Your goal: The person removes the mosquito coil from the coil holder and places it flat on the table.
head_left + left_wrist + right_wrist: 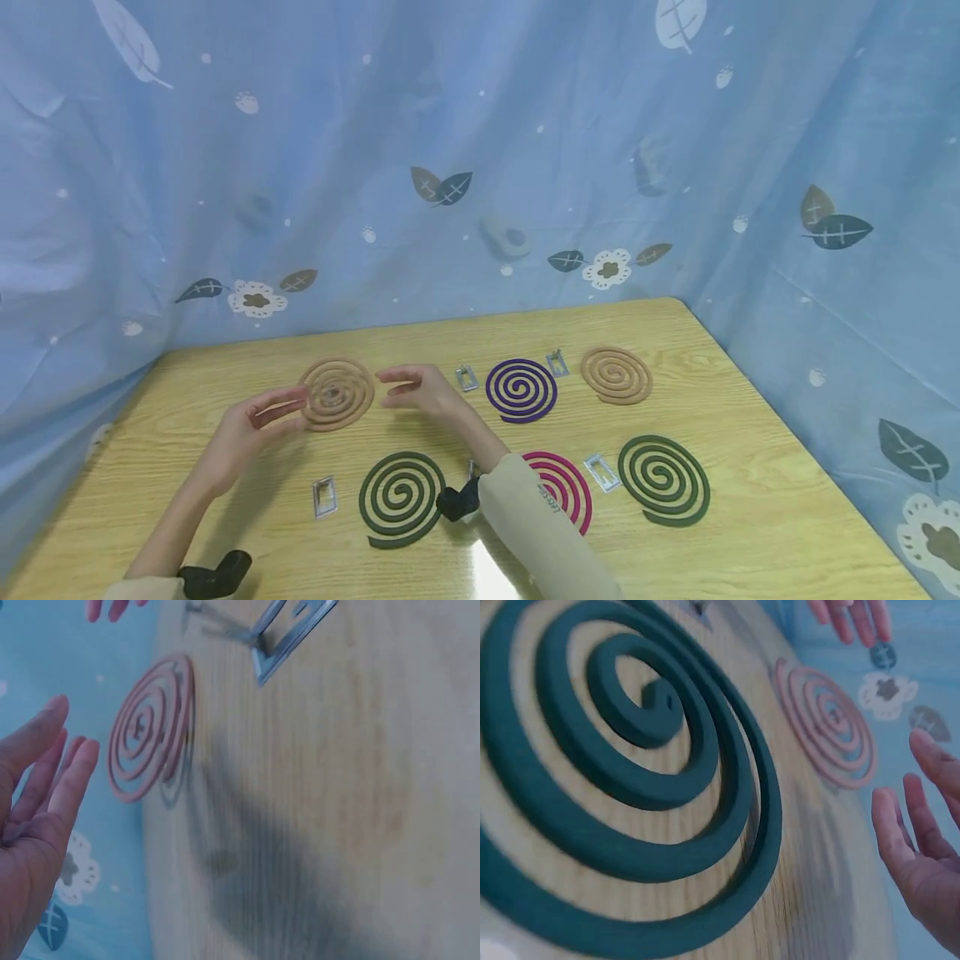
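Observation:
A tan mosquito coil (336,395) is at the table's back left, between my two hands. My left hand (247,429) is at its left side, thumb and fingers spread apart; in the head view the fingertips overlap the coil's edge. On the other side my right hand (426,390) hovers with loosely bent fingers, pointing toward the coil. Both wrist views show a gap between the fingers and the tan coil (150,727), and neither hand holds anything. A dark green coil (735,847) looms large below the right wrist.
Purple (521,390) and second tan (617,375) coils lie at the back right. In front are two green coils, the left one (402,500) and right one (663,481), plus a pink coil (577,492) partly behind my right sleeve. Small metal stands (325,497) lie among them.

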The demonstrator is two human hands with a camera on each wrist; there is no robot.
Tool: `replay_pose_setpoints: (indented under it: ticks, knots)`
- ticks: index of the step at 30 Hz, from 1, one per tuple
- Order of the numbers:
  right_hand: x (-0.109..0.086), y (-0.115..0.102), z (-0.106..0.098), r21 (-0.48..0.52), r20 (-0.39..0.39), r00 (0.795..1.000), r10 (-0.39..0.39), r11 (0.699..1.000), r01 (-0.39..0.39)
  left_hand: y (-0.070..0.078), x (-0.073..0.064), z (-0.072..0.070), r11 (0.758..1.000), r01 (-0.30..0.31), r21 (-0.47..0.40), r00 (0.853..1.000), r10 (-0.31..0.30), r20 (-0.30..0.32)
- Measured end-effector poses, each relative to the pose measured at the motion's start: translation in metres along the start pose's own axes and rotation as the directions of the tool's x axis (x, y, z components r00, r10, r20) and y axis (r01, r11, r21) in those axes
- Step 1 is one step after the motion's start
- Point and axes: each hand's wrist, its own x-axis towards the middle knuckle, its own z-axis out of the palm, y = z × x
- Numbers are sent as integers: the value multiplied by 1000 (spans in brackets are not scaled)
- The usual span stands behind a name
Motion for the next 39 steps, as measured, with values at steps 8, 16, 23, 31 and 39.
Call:
replay_pose_setpoints:
  ticks: [8,16,23,31,39]
  knots:
    - [17,12,-4,5,21,999,26,1000,-27,-10,14,-5,999,39,15,999,-38,-4]
    - [29,17,1,-63,-23,997,74,995,-75,-23,11,-14,995,77,60,996,-75,-41]
    - [37,16,1,-85,-9,997,78,993,-78,-30,19,-16,992,108,70,994,-108,-1]
    - [43,14,7,-163,6,999,47,986,-45,-33,23,-11,991,121,61,992,-124,37]
    - [49,17,18,-156,-25,997,70,985,-74,-35,25,-8,985,154,81,988,-154,-7]
